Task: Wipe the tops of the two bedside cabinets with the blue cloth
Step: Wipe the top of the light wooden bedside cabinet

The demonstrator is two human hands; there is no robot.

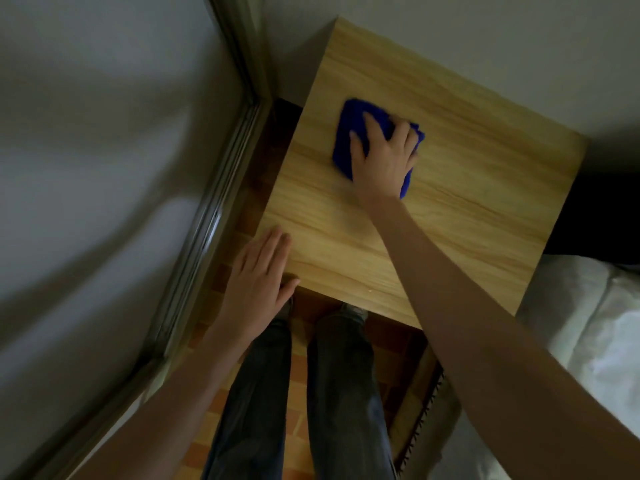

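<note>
**Fingers spread flat on the blue cloth**

Fingers (403,131) of the right hand (381,161) are lying spread and flat on the blue cloth (349,126), pressing it down rather than pinching it. One cloth is showing: a folded, fuzzy, deep-blue pad, roughly square, sitting on the far middle of the cabinet top (467,188). One cabinet is in view, its top a smooth rectangular slab with pale yellow wood grain running in streaks. The left hand (258,285) is resting open at the near left corner, palm down, fingers straight and together, holding nothing. Two legs in dark denim (339,393) are standing below on a floor (298,417) of small orange-brown squares. A metallic frame (207,223) is running along the left; crinkled white bedding (595,327) is lying at the right.
</note>
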